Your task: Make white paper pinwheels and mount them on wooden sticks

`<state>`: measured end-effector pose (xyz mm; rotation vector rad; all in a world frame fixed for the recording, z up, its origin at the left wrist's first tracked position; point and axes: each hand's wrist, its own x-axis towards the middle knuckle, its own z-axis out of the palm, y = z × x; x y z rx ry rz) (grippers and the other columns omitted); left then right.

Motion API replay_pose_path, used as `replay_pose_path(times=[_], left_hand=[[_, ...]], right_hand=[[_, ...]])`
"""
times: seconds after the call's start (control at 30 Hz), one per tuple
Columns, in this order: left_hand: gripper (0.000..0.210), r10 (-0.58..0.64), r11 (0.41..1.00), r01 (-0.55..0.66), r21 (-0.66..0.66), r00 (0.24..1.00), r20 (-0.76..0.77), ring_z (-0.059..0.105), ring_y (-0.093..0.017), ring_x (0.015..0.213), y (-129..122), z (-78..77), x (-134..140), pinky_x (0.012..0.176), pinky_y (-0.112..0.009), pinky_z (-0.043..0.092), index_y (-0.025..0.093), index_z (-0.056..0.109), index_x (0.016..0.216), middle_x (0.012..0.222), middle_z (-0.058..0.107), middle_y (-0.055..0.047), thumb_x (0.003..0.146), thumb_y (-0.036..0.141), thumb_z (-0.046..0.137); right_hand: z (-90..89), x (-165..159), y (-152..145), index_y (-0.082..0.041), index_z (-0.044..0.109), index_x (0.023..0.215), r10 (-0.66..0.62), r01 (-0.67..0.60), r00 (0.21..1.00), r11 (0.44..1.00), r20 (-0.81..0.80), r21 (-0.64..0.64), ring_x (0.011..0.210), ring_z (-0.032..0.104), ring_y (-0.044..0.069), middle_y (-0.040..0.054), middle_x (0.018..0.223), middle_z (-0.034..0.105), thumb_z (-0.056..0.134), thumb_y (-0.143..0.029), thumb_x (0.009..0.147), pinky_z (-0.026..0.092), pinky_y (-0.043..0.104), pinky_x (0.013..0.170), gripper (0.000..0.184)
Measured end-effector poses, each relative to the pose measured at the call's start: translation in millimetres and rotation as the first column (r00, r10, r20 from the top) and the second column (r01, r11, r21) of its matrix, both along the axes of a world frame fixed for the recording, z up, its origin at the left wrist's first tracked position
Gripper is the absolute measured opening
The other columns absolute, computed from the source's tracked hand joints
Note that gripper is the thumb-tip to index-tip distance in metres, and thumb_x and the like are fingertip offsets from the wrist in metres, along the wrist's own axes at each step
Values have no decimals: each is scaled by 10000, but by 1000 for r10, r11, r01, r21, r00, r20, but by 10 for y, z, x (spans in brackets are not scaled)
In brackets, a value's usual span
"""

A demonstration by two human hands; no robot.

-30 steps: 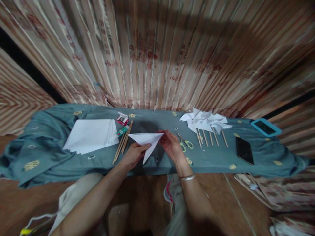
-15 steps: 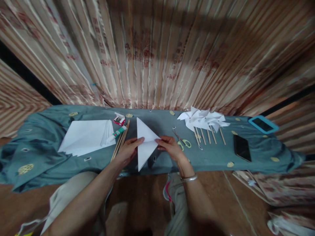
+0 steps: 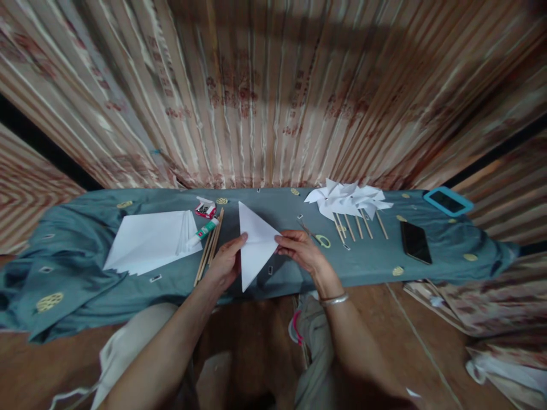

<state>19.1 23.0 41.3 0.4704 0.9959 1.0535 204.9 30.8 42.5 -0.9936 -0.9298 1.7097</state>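
A white sheet of paper folded into a triangle (image 3: 256, 242) is held up between both hands over the cloth-covered table. My left hand (image 3: 228, 259) pinches its long left edge, thumb on top. At the tip on the right, my right hand (image 3: 299, 247) grips the paper between thumb and fingers. Scissors (image 3: 321, 241) with yellow-green handles lie just beyond my right hand, which partly hides them. Several wooden sticks (image 3: 209, 247) lie beside my left hand, with a green and white glue stick (image 3: 206, 229) touching them.
A stack of white paper (image 3: 149, 242) lies at the left. Near the back sits a small red and white box (image 3: 205, 207). Several paper pinwheels (image 3: 350, 199) on sticks lie to the right, then a black phone (image 3: 416, 242) and a blue-framed device (image 3: 448, 201). A striped curtain (image 3: 256, 102) hangs behind.
The folded triangle has turned slightly, and its lower layers now look lined up. My right hand has shifted a little, covering more of the scissors. The camera view has tilted slightly.
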Motion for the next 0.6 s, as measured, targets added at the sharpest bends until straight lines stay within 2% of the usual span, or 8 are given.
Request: replay_pose_path(times=[0.07,0.13,0.2,0.23,0.3,0.4,0.47,0.6], left_hand=[[216,18,999,-17,40,999,-30,732,-270,874,3,-13,-20,795,-357,593,103,719,838,850,769,-123,706,257,793],[277,120,983,-98,153,982,-148,698,-267,998,11,-33,-68,883,-355,558,138,721,888,959,760,-101,646,222,829],[403,291,919,-173,353,903,-316,633,-248,1130,6,-47,-137,990,-339,492,192,721,990,1116,721,-71,607,178,846],[462,368,873,-168,458,843,-393,592,-239,1191,-5,-50,-171,1039,-333,449,220,714,1048,1203,685,-60,608,174,847],[496,409,816,-55,575,759,-506,533,-235,1265,-47,-50,-219,1095,-335,386,247,699,1120,1303,626,-61,645,207,838],[583,267,838,107,536,775,-572,548,-272,1252,-127,-56,-216,1050,-354,432,234,680,1166,1317,625,-87,612,226,860],[677,237,862,80,500,809,-538,570,-289,1235,-157,-75,-189,1012,-346,467,229,659,1205,1330,624,-94,567,222,885],[520,167,920,-9,392,913,-371,642,-276,1139,-142,-142,-208,998,-338,487,195,670,1176,1157,721,-75,692,318,814]], right_hand=[[24,-36,3,-167,742,653,-8,9,1000,1000,-10,19,538,607,66,-22,606,684,912,-429,515,510,172,546,342],[35,-83,28,-174,727,624,-48,47,999,998,24,44,513,579,65,-34,575,662,911,-472,480,485,183,523,379],[30,-138,72,-181,710,586,-95,90,993,994,68,69,483,542,63,-44,536,634,906,-507,451,441,191,491,404],[24,-170,97,-183,699,564,-115,108,990,991,82,82,469,520,60,-50,514,618,904,-512,445,413,194,477,406],[9,-245,142,-185,674,519,-136,126,986,986,92,106,452,478,54,-59,475,586,905,-497,455,361,199,464,393],[-7,-397,175,-191,650,490,-149,127,980,978,130,165,455,448,60,-63,456,564,893,-484,495,325,217,478,380],[-12,-516,178,-196,651,494,-147,117,978,974,147,193,459,444,70,-58,462,571,879,-509,503,329,229,489,387],[-14,-714,181,-203,642,469,-131,106,983,977,127,187,457,461,86,-40,461,583,853,-607,462,355,245,489,456]])
